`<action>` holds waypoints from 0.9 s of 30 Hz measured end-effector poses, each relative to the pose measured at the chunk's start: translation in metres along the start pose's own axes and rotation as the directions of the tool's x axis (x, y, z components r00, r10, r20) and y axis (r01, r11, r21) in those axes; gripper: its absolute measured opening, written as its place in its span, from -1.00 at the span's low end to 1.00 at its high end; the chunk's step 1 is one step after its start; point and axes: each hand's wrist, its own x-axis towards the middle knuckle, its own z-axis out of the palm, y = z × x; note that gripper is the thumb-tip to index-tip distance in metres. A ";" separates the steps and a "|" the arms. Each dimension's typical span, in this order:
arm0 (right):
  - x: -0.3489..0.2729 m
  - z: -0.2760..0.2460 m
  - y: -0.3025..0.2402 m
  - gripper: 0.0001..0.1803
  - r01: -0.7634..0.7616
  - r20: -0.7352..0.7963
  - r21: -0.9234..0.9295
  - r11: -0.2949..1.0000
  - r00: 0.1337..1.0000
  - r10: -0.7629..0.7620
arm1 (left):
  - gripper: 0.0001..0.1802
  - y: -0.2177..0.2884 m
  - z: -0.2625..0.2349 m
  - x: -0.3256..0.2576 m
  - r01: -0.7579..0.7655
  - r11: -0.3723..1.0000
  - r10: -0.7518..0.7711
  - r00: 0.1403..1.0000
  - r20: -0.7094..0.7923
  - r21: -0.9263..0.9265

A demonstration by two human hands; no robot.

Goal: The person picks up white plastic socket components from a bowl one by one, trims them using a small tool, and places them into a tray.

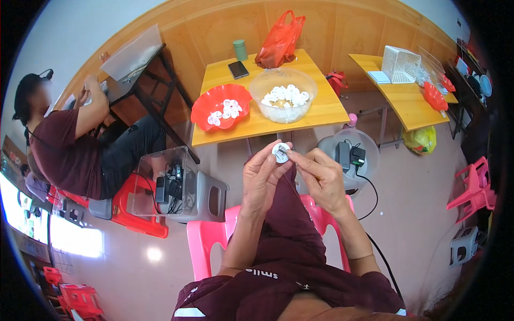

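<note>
**Between two raised hands, a small white round part is being pinched**

Above the person's lap, in front of the chest, a small white round part [280, 152] is being held up between both hands. The left hand [261, 179] is cradling it from below and behind, its fingers [266, 158] curled up around the part's edge so the face is turned toward the person, probably to keep it steady and in plain sight. The right hand [320, 179] is coming in from the side, with thumb and forefinger pressed together on the part's right rim, as if working at a fine detail; the other fingers are folding loosely underneath. Both forearms are rising from the lower edge of the view, elbows tucked close to the body, wrists bent inward toward each other.

Just beyond the hands, a yellow wooden table [326, 111] is standing within easy reach. A clear plastic bowl [284, 95] heaped with similar white parts is sitting on it, and just beside it a red scalloped bowl [221, 106] is holding fewer of them. Further back on the table are lying a dark phone [238, 69], a green cup [240, 50] and a red plastic bag [280, 40]. A pink plastic stool [206, 238] is standing under the person's legs. To the left, another person [67, 144] in a dark red shirt is sitting at a separate table.
</note>
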 end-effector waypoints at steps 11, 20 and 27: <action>0.000 0.003 0.002 -0.65 0.015 0.025 0.009 1.000 1.000 -0.015 | -0.65 0.003 -0.003 -0.003 -0.030 0.998 0.031 0.999 -0.022 0.047; 0.000 0.003 0.001 -0.66 -0.005 0.043 0.038 0.999 0.999 0.003 | -0.65 0.000 -0.004 -0.004 -0.001 1.000 0.001 1.000 -0.020 0.003; 0.000 0.003 0.001 -0.65 -0.002 0.050 0.015 1.000 0.999 0.001 | -0.66 -0.001 -0.003 -0.004 -0.024 1.000 0.024 0.999 -0.038 0.007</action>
